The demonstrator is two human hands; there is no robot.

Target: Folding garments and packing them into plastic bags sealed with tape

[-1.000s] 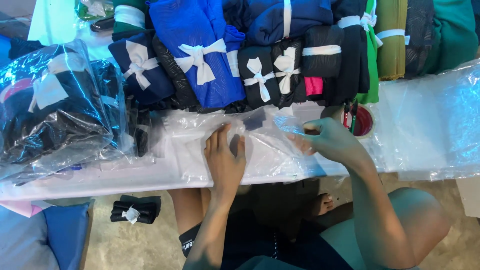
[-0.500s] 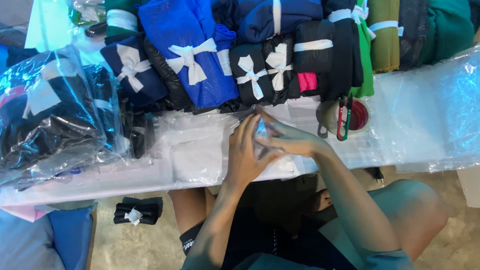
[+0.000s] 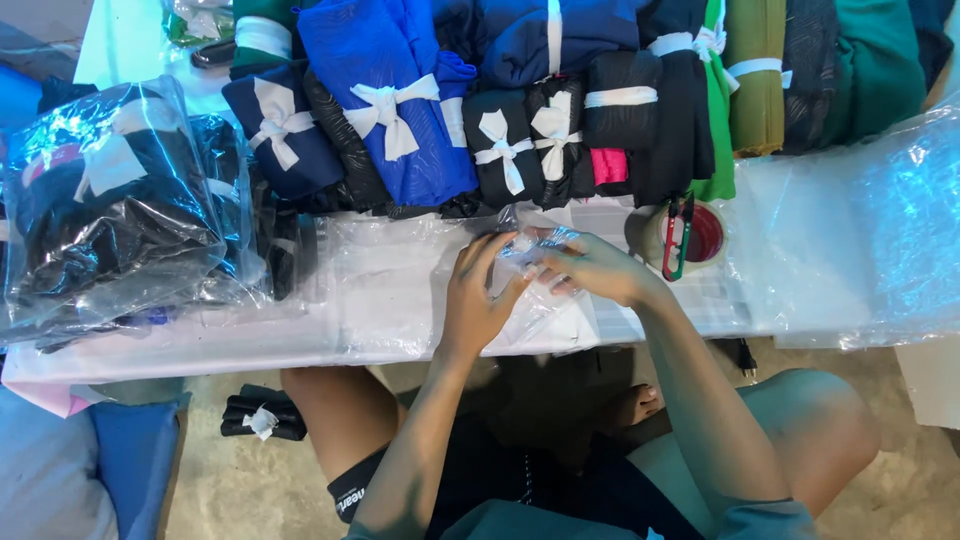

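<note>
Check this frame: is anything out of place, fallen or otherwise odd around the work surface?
One thing stands out: a small black bundle with a white tie lies on the floor under the table edge, apart from the tied bundles stacked on top. Both the left hand and the right hand are on a clear plastic bag.

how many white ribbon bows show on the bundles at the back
4, though more may be hidden. One on the navy bundle at left, one on the bright blue bundle, and one each on the two small black bundles just beyond the hands. Other bundles show plain white bands.

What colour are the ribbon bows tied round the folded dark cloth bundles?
White, on the ribbon bows in the head view.
</note>
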